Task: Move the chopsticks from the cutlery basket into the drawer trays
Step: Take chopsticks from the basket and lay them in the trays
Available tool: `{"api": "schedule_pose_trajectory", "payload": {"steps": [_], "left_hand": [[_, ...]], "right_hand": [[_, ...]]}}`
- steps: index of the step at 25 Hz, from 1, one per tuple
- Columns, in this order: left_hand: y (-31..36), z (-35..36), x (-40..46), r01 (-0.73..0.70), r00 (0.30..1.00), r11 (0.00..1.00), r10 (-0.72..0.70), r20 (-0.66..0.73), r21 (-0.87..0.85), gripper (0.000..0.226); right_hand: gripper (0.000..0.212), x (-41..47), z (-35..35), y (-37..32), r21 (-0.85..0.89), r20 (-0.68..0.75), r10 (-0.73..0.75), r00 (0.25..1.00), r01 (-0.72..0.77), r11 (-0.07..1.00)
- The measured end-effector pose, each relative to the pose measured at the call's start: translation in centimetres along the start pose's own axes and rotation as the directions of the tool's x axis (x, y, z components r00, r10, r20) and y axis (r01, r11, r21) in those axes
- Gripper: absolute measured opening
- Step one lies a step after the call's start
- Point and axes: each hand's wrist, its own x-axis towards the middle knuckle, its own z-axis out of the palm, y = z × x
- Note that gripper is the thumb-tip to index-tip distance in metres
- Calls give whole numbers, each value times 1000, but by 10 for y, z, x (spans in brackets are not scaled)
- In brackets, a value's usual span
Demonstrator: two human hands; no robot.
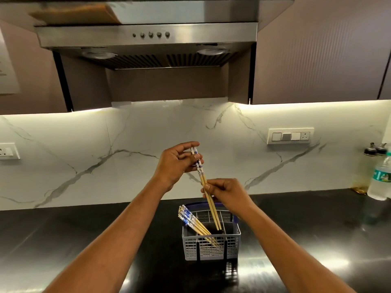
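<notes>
A pair of chopsticks is being lifted out of the grey cutlery basket, which stands on the dark countertop. The left hand pinches the blue-and-white patterned top ends between thumb and fingertips, while the right hand pinches the bare wooden shafts lower down. The pair stands steeply tilted, its tips low, at or just inside the basket's rear compartment — whether they are clear of the rim cannot be told.

A second bundle of chopsticks leans to the left out of a front compartment, patterned ends up and untouched.

So the step in hand looks like the extraction of one pair, with most of the job not yet done. No drawer or tray is in view, so the next move probably calls for raising the pair fully clear of the basket's dividers, keeping the two sticks together, then looking down to find the drawer — likely below the counter edge — and laying them flat in a tray. A plastic water bottle stands far right, well apart.
</notes>
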Motion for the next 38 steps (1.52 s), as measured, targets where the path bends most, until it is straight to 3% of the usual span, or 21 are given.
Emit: {"api": "schedule_pose_trajectory", "payload": {"steps": [5,11,17,25,30,33,35,38], "left_hand": [[0,7,-9,55,997,998,-53,53,-36,32],[-16,25,-30,132,988,988,-124,92,-76,32],[-63,54,-64,222,967,974,-215,140,-42,36],[-149,95,-146,480,870,864,-450,200,-148,35],[-203,113,-208,632,771,762,-598,221,-143,37],[-221,119,-241,659,746,746,-631,212,-95,37],[-232,116,-255,640,760,767,-627,168,-34,38],[-242,100,-256,629,777,777,-627,64,-27,40]], "right_hand": [[16,-15,-7,3,97,85,71,994,-79,992],[15,-41,-13,22,24,65,107,992,-109,994],[12,-87,-5,68,119,38,255,966,-258,959],[17,-177,14,157,132,41,520,853,-520,844],[10,-243,31,205,87,82,624,777,-629,772],[12,-280,39,227,61,88,691,717,-696,715],[12,-302,45,240,7,74,754,652,-757,654],[20,-317,65,262,-242,-12,800,600,-778,580]]}}
